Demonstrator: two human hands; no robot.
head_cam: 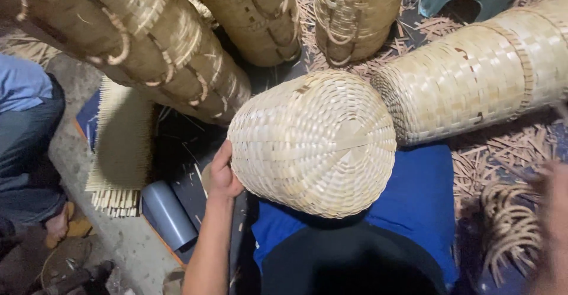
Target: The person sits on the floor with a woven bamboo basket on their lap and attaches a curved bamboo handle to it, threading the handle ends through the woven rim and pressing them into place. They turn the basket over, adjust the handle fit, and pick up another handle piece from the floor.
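Basket in work: I see a pale woven bamboo basket [312,144] with its rounded bottom turned toward the camera; it rests over my lap, above the blue cloth [414,200].
Left hand: my left hand [222,173] lies against the left side of the basket, fingers curved around the wall and pressing it. It only supports the basket; it does not go around it.
Right hand: my right hand [553,212] is at the right edge of the view and blurred. I cannot tell if the fingers are wide or closed, and it does not touch the basket.
Neighbours: a second basket [479,76] lies on its side just beside the first one, on the right; three darker baskets [142,40] lean in from above.
Risk of rolling: I judge the basket can roll to the right, because only one hand holds it and the shape is round.
Risk of knocking: if it rolls, it can push the second basket, which also lies loose on the strips.
Risk for fingers: the woven strips have sharp ends, so a slip of the left hand may cut the skin, I think.
Risk underfoot: a grey pipe [168,212] and a bundle of curved cane loops [509,224] lie near, and they can catch a moving arm.
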